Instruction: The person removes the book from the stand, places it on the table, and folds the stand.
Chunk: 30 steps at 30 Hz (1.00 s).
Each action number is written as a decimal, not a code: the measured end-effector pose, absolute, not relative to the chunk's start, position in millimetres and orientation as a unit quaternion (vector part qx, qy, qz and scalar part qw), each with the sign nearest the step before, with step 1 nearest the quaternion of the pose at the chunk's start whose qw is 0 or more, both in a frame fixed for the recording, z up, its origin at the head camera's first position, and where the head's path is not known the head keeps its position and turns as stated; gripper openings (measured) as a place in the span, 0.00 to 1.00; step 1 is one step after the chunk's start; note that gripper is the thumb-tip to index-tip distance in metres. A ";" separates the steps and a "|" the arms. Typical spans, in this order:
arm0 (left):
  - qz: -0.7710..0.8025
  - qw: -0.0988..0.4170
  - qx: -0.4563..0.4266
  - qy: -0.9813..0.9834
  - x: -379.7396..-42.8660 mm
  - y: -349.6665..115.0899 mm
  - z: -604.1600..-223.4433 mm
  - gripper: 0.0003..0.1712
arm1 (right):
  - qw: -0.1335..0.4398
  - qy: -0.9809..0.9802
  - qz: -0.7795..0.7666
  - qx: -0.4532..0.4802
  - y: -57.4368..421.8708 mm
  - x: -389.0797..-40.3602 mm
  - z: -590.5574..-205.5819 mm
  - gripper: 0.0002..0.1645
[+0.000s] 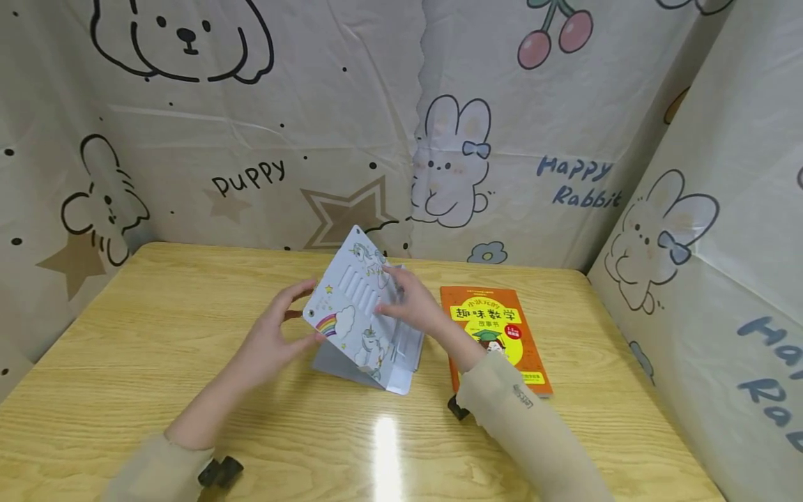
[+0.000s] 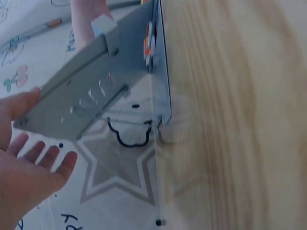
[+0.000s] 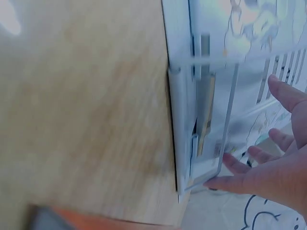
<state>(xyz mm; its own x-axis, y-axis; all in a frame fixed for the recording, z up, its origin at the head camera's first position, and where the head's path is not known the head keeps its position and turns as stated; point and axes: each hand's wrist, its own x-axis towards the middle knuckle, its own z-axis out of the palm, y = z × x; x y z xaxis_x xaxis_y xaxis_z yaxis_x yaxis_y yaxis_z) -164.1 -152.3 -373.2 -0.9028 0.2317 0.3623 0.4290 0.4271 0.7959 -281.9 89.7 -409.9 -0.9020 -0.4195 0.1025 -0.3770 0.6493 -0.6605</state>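
Observation:
A white metal book stand (image 1: 348, 300) with unicorns, a rainbow and a row of slots stands on the table, its panel tilted up from its base. At the panel's left edge, my left hand (image 1: 271, 335) holds a corner between thumb and fingers. The left wrist view shows the panel's grey back (image 2: 91, 91), with the left fingertips (image 2: 69, 163) spread just below it. My right hand (image 1: 410, 303) reaches over the panel's right side, thumb towards the slots. In the right wrist view, its fingers are spread by the stand's clear page-holder bar (image 3: 230, 115).
An orange children's book (image 1: 533, 348) with Chinese lettering lies right of the stand, partly behind the right forearm. The wooden table (image 1: 157, 314) ends at a patterned cloth (image 1: 351, 139) at the back. Another cloth side rises at the right.

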 end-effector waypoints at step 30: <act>-0.564 0.054 -0.283 -0.774 -180.8 -161.1 -377.7 0.42 | 0.063 0.917 -0.323 -0.225 87.9 -248.0 -411.5 0.53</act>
